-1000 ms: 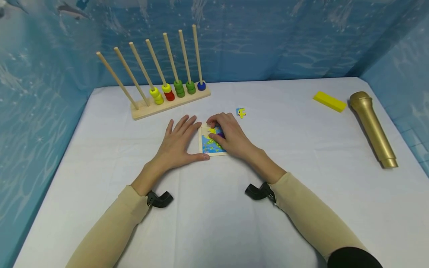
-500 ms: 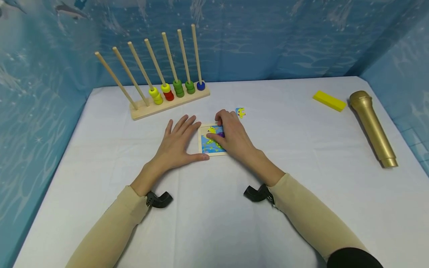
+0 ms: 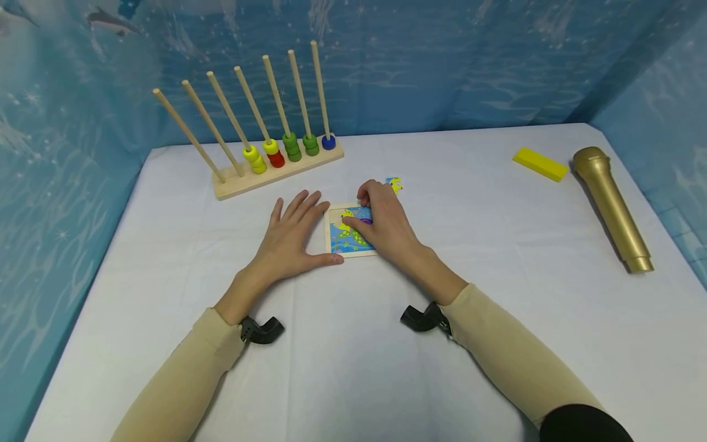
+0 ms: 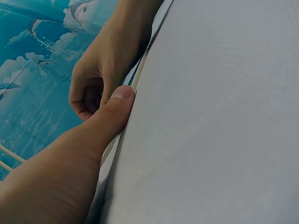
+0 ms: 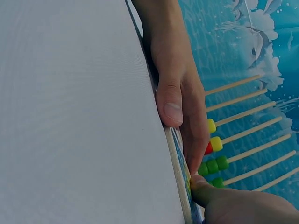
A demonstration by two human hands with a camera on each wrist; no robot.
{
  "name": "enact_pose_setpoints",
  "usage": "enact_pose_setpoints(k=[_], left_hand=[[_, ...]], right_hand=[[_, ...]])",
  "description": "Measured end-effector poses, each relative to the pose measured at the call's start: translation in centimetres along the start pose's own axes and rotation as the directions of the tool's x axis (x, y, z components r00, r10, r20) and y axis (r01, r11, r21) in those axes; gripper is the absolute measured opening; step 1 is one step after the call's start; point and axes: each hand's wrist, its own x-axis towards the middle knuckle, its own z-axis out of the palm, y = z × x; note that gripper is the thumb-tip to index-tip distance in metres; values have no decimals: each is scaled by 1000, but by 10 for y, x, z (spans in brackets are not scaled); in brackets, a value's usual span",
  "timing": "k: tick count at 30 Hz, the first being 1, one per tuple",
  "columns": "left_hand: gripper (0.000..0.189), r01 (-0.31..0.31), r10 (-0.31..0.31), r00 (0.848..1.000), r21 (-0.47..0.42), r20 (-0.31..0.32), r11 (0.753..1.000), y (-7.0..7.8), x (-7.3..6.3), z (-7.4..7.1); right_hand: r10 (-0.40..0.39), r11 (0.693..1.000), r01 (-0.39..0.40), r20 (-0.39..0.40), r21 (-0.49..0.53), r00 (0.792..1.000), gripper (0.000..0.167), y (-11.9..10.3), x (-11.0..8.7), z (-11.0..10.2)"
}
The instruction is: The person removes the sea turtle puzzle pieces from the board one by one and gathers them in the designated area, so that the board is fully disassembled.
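A small wooden jigsaw puzzle (image 3: 350,245) with a blue and yellow picture lies flat in its frame; bare wood shows at its upper left. My left hand (image 3: 291,239) rests at its left side with fingers spread, index fingertip at the upper left corner and thumb along the lower edge. My right hand (image 3: 389,224) covers its right part. That thumb lies on the picture while the other fingers curl at the upper edge; what is under them is hidden. A loose puzzle piece (image 3: 394,184), blue and yellow, lies just beyond the right hand.
At the back left stands a wooden peg rack (image 3: 259,180) with tall pegs and yellow, red, green and blue beads. A yellow block (image 3: 540,164) and a gold microphone (image 3: 613,212) lie at the right. A blue sea-print curtain (image 3: 442,67) rises behind the white table (image 3: 353,356).
The right hand's fingers have drawn back from the puzzle's upper left to the right along its upper edge, with the thumb still on the picture. My left hand keeps its place.
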Motion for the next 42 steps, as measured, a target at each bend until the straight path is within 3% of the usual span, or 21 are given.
enact_pose_setpoints(k=[10, 19, 35, 42], left_hand=[[109, -8, 8, 1000, 5, -10, 1000, -1, 0, 0], [109, -1, 1, 1000, -8, 4, 1000, -1, -1, -1], [109, 5, -5, 1000, -1, 10, 1000, -1, 2, -3], [109, 5, -5, 1000, -5, 12, 1000, -2, 3, -2]], right_hand=[[19, 1000, -19, -10, 12, 1000, 48, -2, -1, -2], [-27, 999, 27, -3, 32, 1000, 43, 1, 0, 2], [-48, 995, 40, 79, 95, 996, 40, 1, 5, 1], [-72, 997, 71, 29, 38, 997, 46, 2, 4, 3]])
